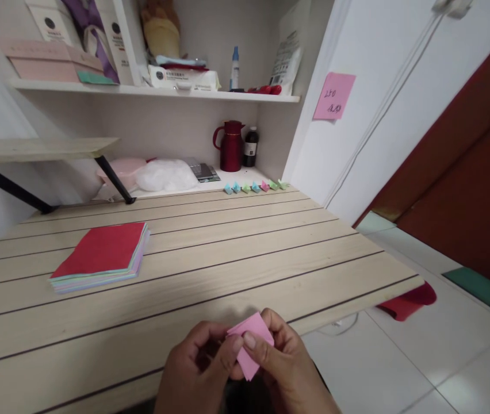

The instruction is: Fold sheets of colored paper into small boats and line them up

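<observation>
left hand (202,359): one side of a small folded pink paper piece (259,326) is being pinched, thumb on top.
right hand (287,357): the opposite side is being pinched likewise.
paper piece: being held between the hands.
handling: probably light, thin, easily creased; best being gripped by folded edges.
ahead-left of the hands: a square red-topped paper stack (102,250) is being supported.

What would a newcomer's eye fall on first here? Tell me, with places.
The stack of paper topped in bright red, on the left of the pale striped table, would likely catch the eye first. Next come the left hand and right hand at bottom centre, holding a folded pink paper between them. Farther back, a dark red jug stands below the shelf, behind a row of small colourful pieces.
</observation>
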Motion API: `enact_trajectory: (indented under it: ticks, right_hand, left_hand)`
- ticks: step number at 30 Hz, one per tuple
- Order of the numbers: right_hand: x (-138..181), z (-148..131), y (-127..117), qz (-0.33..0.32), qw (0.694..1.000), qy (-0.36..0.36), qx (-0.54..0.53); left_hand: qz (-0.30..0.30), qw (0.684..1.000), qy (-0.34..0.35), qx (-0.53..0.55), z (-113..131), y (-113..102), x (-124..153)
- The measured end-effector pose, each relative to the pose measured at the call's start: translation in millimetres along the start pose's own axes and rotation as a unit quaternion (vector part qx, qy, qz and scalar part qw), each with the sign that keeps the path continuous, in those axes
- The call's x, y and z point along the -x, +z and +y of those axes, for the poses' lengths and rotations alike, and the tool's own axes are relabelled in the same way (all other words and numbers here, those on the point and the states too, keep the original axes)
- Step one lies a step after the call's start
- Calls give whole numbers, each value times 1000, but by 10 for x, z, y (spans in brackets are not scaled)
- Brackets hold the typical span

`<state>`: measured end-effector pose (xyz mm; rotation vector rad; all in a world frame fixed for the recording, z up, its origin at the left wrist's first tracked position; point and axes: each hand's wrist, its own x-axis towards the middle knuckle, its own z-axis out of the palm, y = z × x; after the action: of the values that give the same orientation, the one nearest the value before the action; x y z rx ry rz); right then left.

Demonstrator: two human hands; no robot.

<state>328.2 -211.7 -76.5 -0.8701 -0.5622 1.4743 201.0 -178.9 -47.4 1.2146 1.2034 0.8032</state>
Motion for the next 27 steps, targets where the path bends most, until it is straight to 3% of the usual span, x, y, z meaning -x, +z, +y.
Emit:
enact_trajectory:
  ticks: [3,6,9,11,14,16,18,20,22,24,25,27]
  right_hand:
    - [57,-33,-104,-30,994,-4,109]
    - [145,-148,-287,-17,950,-100,297]
    - [179,-311,-476,16,841,-280,462]
    - [148,-412,-543,-30,752,-351,557]
    - [52,-486,-552,-139,641,-367,660]
    - [-11,-463,-542,-170,595,-371,692]
    - [-55,-396,-551,-163,574,-386,703]
    - [-74,-321,-579,-145,565,-402,706]
    - [-74,-265,-610,-136,557,-412,708]
    - [-62,-238,-627,-132,553,-411,713]
    - [-54,-232,-629,-129,553,-410,714]
    - [-37,-226,-623,-118,556,-410,713]
  left_hand:
    - [8,999,-10,-35,25,-63,-122]
    - [-32,995,-39,-86,65,-136,-261]
    - [-99,980,-43,-168,100,-157,-378]
    - [-106,964,-6,-242,131,-130,-432]
    - [-79,924,51,-372,210,-60,-477]
    - [-78,892,62,-440,259,-22,-485]
    - [-64,862,71,-498,259,-7,-477]
    - [-10,825,111,-554,185,-16,-447]
    - [76,774,219,-589,44,-43,-388]
    - [153,700,393,-576,-122,-76,-303]
    - [169,664,474,-553,-201,-92,-255]
    - [153,634,539,-532,-341,-126,-162]
